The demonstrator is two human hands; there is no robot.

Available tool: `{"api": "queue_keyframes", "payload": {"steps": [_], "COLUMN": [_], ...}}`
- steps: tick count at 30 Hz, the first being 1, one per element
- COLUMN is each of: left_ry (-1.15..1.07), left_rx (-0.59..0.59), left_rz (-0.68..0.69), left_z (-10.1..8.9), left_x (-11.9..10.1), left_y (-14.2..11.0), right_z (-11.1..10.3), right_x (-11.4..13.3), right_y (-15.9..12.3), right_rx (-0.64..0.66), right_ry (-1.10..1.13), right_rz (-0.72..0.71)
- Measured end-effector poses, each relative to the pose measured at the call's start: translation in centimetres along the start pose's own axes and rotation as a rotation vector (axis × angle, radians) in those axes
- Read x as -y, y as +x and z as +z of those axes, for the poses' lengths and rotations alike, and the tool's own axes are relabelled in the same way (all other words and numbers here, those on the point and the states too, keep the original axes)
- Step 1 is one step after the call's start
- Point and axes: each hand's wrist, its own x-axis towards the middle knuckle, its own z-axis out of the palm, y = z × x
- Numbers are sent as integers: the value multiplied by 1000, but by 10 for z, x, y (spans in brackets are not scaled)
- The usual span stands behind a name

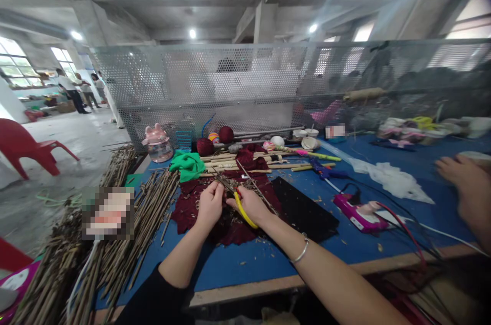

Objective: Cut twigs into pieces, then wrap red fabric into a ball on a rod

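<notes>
My left hand [209, 204] is closed in a pinch on thin brown twigs [226, 182] over a dark red cloth [230, 212] on the blue table [249, 263]. Beside it, my right hand [251, 205] grips yellow-handled scissors [242, 210], whose blades point up toward the twigs. A silver bangle [301, 252] sits on my right wrist.
A big heap of long sticks [111, 248] lies at the left. A black sheet [303, 207], a pink glue gun [356, 215] with cables, green cloth [187, 165], yarn balls [205, 146] and bamboo rods [261, 161] lie around. Another person's hand [466, 187] reaches in at the right. A mesh screen [245, 85] backs the table.
</notes>
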Motion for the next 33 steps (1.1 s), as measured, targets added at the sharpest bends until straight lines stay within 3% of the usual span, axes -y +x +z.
{"api": "queue_keyframes", "payload": {"steps": [7,21,24,28,33], "left_ry": [-34,111,192,348,456], "left_rx": [-5,-45,-66,-86,31], "left_rz": [-71,-38,22,233,308], "left_z": [0,-3,-3,-2,0], "left_x": [0,5,1,-1,0], "left_y": [1,2,1,-2,-4], "right_z": [-2,-9,-8,-5,-10], "right_x": [-3,-5,-8,-10,-1], "right_y": [1,4,7,11,9], "right_rx": [-8,-46,-98,-142,-227], "right_ry": [-68,-102,-1,297,643], "right_rz": [24,47,69,72,47]}}
